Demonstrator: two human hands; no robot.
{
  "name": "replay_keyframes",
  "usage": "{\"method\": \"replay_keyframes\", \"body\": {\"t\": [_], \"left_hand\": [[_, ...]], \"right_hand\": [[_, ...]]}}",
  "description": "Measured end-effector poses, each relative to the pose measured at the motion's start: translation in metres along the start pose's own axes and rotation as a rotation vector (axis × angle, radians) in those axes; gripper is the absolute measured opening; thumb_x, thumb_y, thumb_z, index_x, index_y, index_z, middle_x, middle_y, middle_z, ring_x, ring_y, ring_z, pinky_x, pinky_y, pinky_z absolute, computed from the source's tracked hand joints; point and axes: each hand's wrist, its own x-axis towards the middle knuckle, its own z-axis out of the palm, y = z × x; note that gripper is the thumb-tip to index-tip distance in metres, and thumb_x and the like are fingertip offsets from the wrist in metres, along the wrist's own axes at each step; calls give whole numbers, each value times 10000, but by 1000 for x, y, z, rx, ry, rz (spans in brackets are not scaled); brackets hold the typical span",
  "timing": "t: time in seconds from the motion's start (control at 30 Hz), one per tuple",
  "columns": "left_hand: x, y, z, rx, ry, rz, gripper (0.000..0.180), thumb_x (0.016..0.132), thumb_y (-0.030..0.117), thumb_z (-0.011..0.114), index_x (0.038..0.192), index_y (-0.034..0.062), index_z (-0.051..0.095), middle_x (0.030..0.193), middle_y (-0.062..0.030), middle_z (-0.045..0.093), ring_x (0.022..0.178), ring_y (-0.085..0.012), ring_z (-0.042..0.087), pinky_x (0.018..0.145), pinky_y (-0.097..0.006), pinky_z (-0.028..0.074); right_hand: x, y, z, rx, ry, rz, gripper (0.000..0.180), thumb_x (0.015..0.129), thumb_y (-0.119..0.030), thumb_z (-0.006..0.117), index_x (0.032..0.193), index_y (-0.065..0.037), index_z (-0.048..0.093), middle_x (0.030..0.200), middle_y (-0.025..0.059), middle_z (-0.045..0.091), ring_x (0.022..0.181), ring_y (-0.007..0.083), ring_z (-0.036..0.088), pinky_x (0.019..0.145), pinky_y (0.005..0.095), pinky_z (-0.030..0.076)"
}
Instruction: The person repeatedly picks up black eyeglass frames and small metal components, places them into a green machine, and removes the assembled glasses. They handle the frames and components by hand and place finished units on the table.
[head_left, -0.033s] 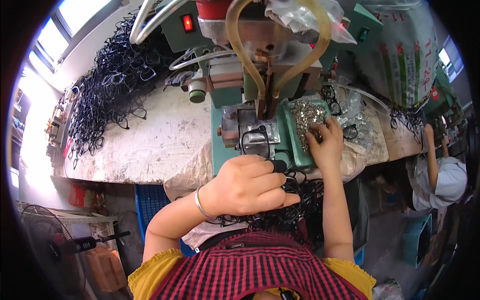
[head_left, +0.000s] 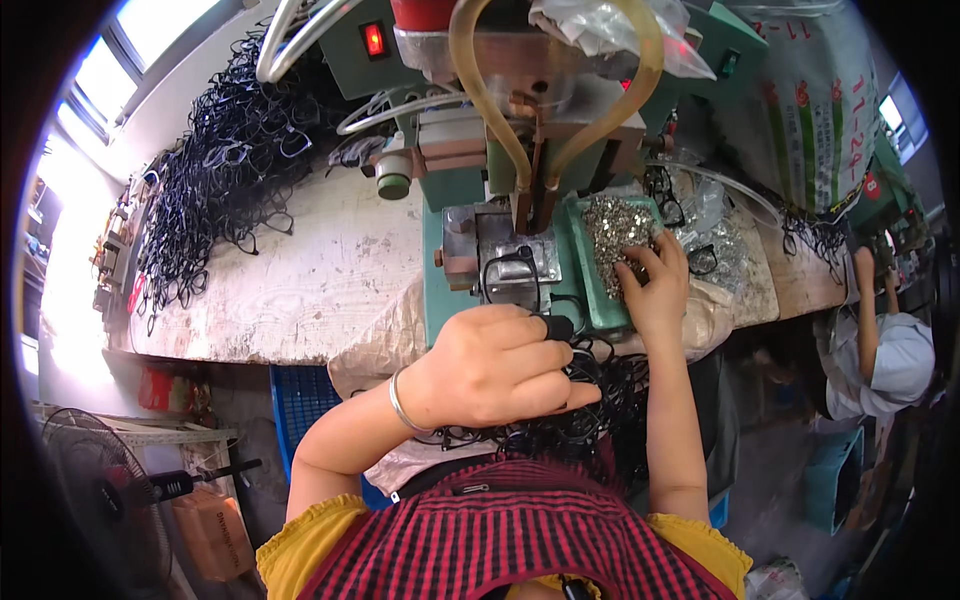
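You're sitting with a big white woven sack (head_left: 800, 110) standing at your upper right behind the machine, green and red print showing on it. A clear crumpled plastic bag (head_left: 600, 30) is lying on top of the machine. An orange-brown bag (head_left: 215, 535) is sitting on the floor, lower left.

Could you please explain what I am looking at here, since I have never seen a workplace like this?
This is one view from a camera worn on a person's head, looking down at their own two hands. In front stands a green bench machine on a worn worktable. The left hand holds a black spectacle frame against the machine's metal plate. The right hand reaches into a green tray of small shiny metal parts. A big heap of black frames lies on the table's far left. Another person works at the right.
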Motion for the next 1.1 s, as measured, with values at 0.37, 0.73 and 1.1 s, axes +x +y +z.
{"method": "replay_keyframes", "body": {"t": [0.37, 0.73, 1.1], "left_hand": [[-42, 21, -29, -40, 45, -340, 333, 755, 320, 825, 839, 55, 642, 980, -95, 722, 724, -235, 650, 643, -333, 516], [-242, 63, -4, -110, -649, -1371, 742, 907, 532, 638, 1465, 80, 451, 1374, -316, 483, 1312, -454, 459, 1087, -491, 389], [-106, 128, 158, -566, -895, -981, 904, 885, 622, 591, 1505, 37, 290, 1424, -276, 425, 1256, -492, 469, 1052, -531, 405]], "right_hand": [[12, -4, -2, 73, -5, -62, 107, 855, -107, 600, 914, -20, 624, 1062, 182, 626, 1047, 389, 571, 902, 464, 457], [10, 4, -4, 211, 16, -154, 112, 849, -108, 676, 938, -70, 732, 906, 96, 710, 835, 266, 657, 771, 361, 513], [30, -3, -27, 138, -127, -355, 125, 850, -83, 679, 962, -44, 722, 931, 125, 706, 891, 313, 660, 803, 385, 509]]}}
